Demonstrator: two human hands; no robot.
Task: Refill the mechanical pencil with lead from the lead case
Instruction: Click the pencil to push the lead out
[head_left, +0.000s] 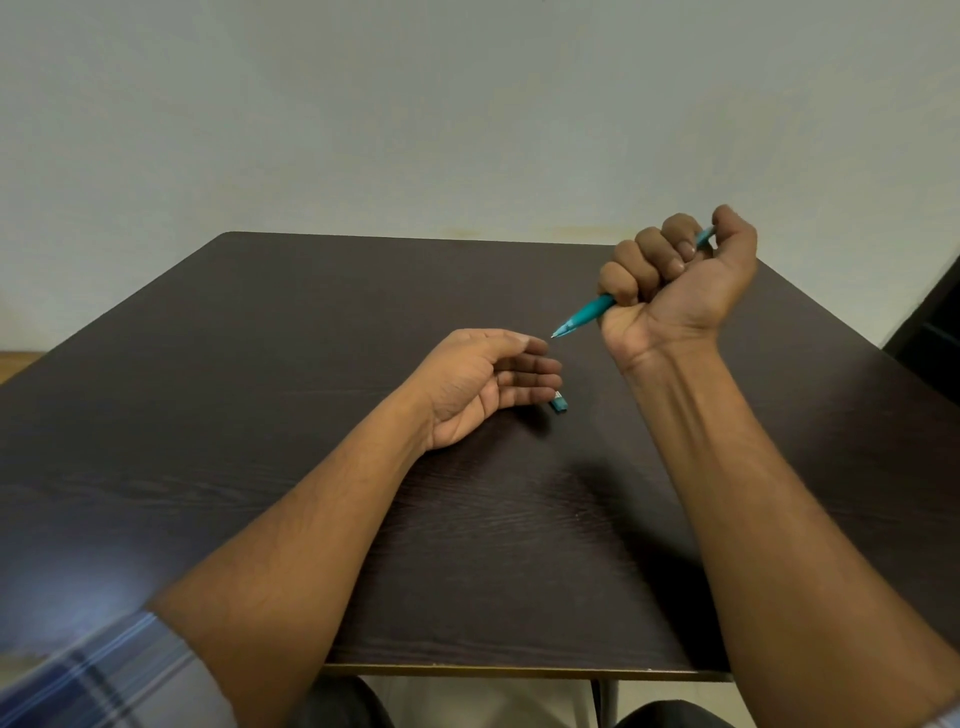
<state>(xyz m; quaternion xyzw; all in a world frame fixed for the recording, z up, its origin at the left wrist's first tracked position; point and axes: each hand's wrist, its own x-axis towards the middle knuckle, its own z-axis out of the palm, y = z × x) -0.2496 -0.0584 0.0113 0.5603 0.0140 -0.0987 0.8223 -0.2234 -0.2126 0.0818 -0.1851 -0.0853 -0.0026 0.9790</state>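
A single wide-angle view is given from head height, directed forward and down over a dark wood-grain table (260, 415) toward a pale wall (415, 104). The near table edge is seen at the bottom of the frame, and both forearms are taken in at close range. Straight lines are bowed toward the borders.

Only the lead case (559, 404) interrupts the bare table (260, 415).
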